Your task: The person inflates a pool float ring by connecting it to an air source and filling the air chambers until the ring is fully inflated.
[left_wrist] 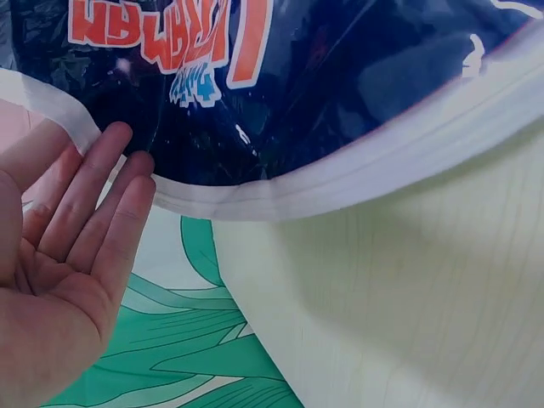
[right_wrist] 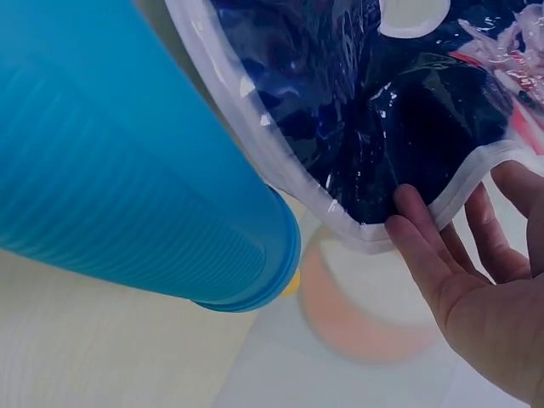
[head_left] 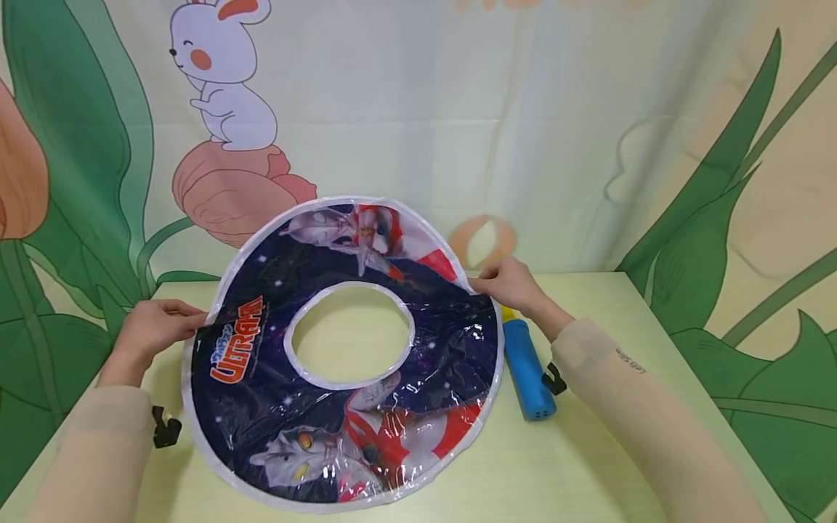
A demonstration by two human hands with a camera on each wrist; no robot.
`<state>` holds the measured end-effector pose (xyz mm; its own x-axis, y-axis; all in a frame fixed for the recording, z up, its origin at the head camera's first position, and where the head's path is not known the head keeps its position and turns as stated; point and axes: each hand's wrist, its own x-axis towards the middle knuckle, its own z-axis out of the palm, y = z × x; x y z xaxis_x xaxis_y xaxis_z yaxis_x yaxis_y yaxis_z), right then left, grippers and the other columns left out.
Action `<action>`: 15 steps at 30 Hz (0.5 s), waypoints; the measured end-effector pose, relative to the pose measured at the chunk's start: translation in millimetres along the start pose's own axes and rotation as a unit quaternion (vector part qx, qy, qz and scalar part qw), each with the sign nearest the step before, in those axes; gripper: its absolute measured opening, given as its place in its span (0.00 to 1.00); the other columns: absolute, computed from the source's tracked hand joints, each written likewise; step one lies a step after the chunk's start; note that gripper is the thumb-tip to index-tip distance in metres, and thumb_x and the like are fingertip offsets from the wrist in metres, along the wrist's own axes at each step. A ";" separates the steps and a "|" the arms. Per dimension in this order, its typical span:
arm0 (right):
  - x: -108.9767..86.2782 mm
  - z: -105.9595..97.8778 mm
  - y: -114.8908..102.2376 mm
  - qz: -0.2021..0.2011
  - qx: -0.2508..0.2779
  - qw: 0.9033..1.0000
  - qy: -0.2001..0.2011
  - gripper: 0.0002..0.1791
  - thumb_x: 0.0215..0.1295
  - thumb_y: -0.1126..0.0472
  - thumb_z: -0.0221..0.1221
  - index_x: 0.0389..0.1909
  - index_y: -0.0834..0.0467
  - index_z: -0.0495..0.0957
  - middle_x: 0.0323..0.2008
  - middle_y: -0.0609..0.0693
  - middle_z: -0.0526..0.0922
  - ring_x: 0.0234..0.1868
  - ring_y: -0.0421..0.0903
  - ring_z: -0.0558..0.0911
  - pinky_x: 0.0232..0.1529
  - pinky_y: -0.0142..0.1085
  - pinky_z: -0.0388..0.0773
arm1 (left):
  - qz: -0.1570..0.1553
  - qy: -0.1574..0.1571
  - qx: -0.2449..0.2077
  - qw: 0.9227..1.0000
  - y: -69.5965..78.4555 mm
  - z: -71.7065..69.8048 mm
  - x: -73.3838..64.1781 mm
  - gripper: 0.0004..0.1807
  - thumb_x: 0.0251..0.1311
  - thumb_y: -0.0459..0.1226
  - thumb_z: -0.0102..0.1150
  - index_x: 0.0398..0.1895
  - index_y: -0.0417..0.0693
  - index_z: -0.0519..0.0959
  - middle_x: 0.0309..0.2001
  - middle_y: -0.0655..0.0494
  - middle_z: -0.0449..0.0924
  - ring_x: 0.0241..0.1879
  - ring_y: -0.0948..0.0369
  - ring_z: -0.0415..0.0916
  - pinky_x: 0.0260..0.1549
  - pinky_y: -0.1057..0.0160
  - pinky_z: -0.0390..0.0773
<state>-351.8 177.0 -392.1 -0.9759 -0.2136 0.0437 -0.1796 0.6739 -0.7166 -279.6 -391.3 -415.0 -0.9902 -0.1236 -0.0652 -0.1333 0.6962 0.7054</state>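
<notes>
while the left grip (head_left: pixel 155 328) and right grip (head_left: pixel 515 288) pinch a flat ring (head_left: pixel 451 356) by its edge, orange lettering (head_left: pixel 238 340) there reads "ultraman". the right sleeve (head_left: pixel 598 367) bears "let's slim".

One flat, dark-blue plastic ring (head_left: pixel 451 356) with a white rim; two silver-and-red printed figures on it, upper figure (head_left: pixel 327 229) and lower figure (head_left: pixel 297 461); one orange-red lettered logo (head_left: pixel 242 345); one blue, ribbed plastic cylinder (head_left: pixel 528 374); one yellow tip (head_left: pixel 507 313) on it; one bare left hand (head_left: pixel 153 327), one bare right hand (head_left: pixel 510 287), two hands total; two cream fabric sleeves (head_left: pixel 98 450); two small black plastic pieces (head_left: pixel 166 428); one pale wood-grain table (head_left: pixel 601 305); one plant-printed fabric backdrop (head_left: pixel 392 94); one white cartoon rabbit (head_left: pixel 242 116).
</notes>
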 end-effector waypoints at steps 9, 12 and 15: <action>0.0 -2.7 -1.7 -0.024 0.040 0.999 0.006 0.07 0.60 0.66 0.66 0.38 0.64 0.84 0.37 0.56 0.85 0.42 0.53 0.81 0.42 0.40 0.77 | 0.025 0.062 -0.004 0.998 3.5 1.5 0.4 0.22 0.71 0.44 0.61 0.52 0.31 0.80 0.47 0.35 0.84 0.45 0.48 0.79 0.39 0.53 0.74; -0.2 -3.9 -2.9 -0.014 0.051 0.999 0.005 0.09 0.61 0.67 0.67 0.42 0.64 0.82 0.40 0.58 0.84 0.43 0.54 0.80 0.43 0.40 0.77 | 0.030 0.080 -0.011 0.996 6.9 1.3 0.4 0.21 0.71 0.44 0.61 0.53 0.34 0.79 0.50 0.34 0.83 0.45 0.51 0.77 0.36 0.59 0.74; -0.5 -4.8 -3.8 -0.005 0.060 0.998 0.004 0.10 0.63 0.68 0.66 0.44 0.64 0.81 0.42 0.61 0.83 0.41 0.55 0.78 0.42 0.40 0.77 | 0.035 0.089 -0.014 0.995 9.8 1.5 0.1 0.19 0.71 0.43 0.60 0.54 0.35 0.79 0.50 0.36 0.81 0.44 0.54 0.75 0.33 0.64 0.74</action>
<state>-351.2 177.9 -386.1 -0.9751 -0.2144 0.0561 -0.1736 0.5813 -0.7949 -281.1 -383.5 -409.2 -0.9736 -0.2010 0.1085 -0.0616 0.6882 0.7229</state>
